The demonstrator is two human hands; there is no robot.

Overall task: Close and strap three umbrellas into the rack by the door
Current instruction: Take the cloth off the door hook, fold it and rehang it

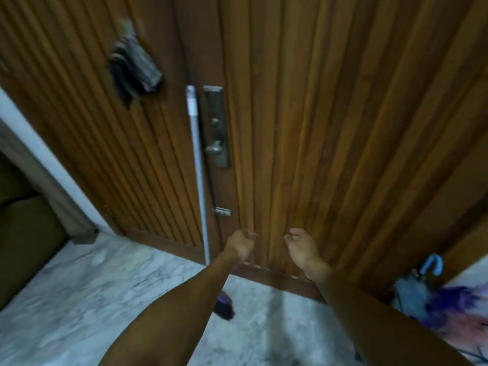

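Note:
Both my arms reach toward the foot of a ribbed wooden door [330, 128]. My left hand [241, 245] is curled into a fist and holds nothing that I can see. My right hand [301, 248] hangs beside it with loosely bent fingers, empty. At the lower right, by the door, stands a grey-blue folded umbrella [412, 289] with a light-blue hooked handle [433, 264]. A purple and pink patterned umbrella [459, 310] lies partly spread beside it, cut off by the frame edge. No rack is plainly visible.
A long grey pole [198, 167] leans against the door next to the metal lock plate [216, 128] and a small bolt [223, 212]. A dark bundle [134, 67] hangs on the left panel. An olive sofa [26, 228] stands left on a marble floor [105, 299]. A dark purple object [224, 309] lies under my left forearm.

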